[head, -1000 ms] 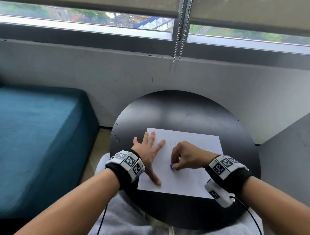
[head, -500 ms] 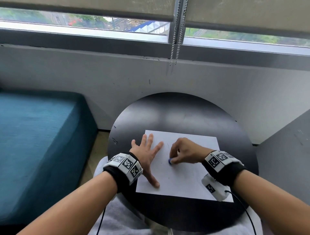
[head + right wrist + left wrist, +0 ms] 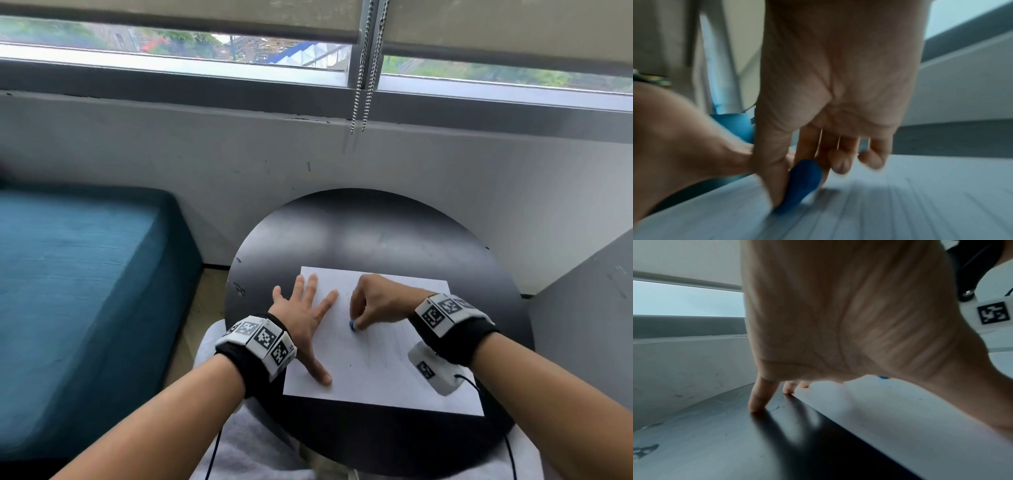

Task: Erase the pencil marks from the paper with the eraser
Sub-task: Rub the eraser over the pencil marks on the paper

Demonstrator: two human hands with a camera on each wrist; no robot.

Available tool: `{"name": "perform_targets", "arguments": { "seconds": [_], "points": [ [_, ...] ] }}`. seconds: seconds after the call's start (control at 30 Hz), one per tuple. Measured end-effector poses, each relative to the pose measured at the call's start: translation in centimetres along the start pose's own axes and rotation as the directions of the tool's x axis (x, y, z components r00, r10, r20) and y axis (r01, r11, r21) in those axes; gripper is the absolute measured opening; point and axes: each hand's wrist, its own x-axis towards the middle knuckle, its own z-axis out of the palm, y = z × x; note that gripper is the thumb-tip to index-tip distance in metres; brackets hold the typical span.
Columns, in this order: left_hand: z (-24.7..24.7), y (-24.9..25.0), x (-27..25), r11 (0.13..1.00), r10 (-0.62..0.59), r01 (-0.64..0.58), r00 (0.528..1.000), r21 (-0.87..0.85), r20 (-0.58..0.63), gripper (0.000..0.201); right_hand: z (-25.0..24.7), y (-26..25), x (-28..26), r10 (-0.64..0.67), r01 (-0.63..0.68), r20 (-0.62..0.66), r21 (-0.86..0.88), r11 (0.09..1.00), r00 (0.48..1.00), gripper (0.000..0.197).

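Two hands are sharing the work on the paper [image 3: 373, 370]. Nearest, the left hand [image 3: 305, 318] is lying flat with fingers spread, its thumb and index finger pressing on the sheet's left part while the outer fingers are reaching past the edge onto the table [image 3: 376, 226]. Just beyond, the right hand [image 3: 376, 301] is pinching the blue eraser [image 3: 352, 324] between thumb and fingertips, tip down on the paper beside faint pencil marks [image 3: 383, 349].

To rub well, short strokes running away from the holding hand are likely safest, since pushing toward it could buckle the thin sheet; light pressure should be enough, and the marks toward the right wrist are probably waiting their turn.

Farther out, the round black table is gleaming and carrying small scuffs near its left rim. Beyond it a grey wall [image 3: 171, 164] is rising to a window [image 3: 205, 44] with half-lowered blinds and hanging bead chains [image 3: 363, 68]; a teal couch [image 3: 85, 291] is sitting to the left.
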Motion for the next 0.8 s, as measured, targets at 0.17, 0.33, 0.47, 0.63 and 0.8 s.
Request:
{"name": "perform_targets", "arguments": {
  "seconds": [0.17,0.33,0.47,0.63,0.8],
  "points": [
    [-0.2,-0.1,0.0,1.0,0.003,-0.003,1.0,-0.007,0.001,0.152,-0.8,0.4,0.7,0.03,-0.03,0.004,-0.007,1.0,1.0,0.006],
    [0.1,-0.1,0.1,1.0,0.006,-0.006,1.0,-0.004,-0.005,0.152,-0.3,0.2,0.2,0.035,-0.034,0.047,-0.009,0.999,0.998,0.006],
    [0.0,-0.2,0.1,1.0,0.01,-0.01,1.0,-0.005,-0.006,0.152,-1.1,0.4,1.2,0.033,-0.033,0.025,-0.005,0.999,0.999,0.009],
    [0.0,-0.1,0.1,1.0,0.013,-0.013,1.0,0.002,-0.005,0.152,-1.6,1.3,2.5,0.039,-0.028,-0.147,0.071,0.997,0.988,0.007],
    [-0.1,0.0,0.0,1.0,0.009,-0.009,1.0,0.0,0.001,0.151,-2.0,0.9,2.2,0.038,-0.037,0.031,-0.013,0.999,0.999,0.008]
  ]
}}
